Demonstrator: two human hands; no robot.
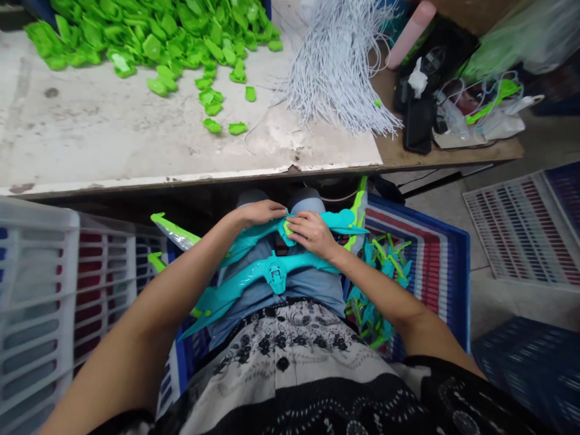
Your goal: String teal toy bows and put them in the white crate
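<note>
Across my lap lie two turquoise plastic toy bows with lime-green tips. The farther bow [339, 221] is between my hands; the nearer bow [275, 275] rests on my thighs, untouched. My left hand [263, 212] is closed over the farther bow, just left of its middle. With bent fingers, my right hand [312, 232] presses a small lime-green plastic piece [287, 228] at that bow's centre. Fingers cover part of the green piece, so how it sits on the bow is partly hidden.
Green plastic pieces [154, 36] are heaped on the worktable [90, 133], beside a bundle of white cords [335, 72]. A black phone [417, 124] lies at right. A blue crate [460, 260] with turquoise and green parts stands right of me; a white crate [36, 302] stands left.
</note>
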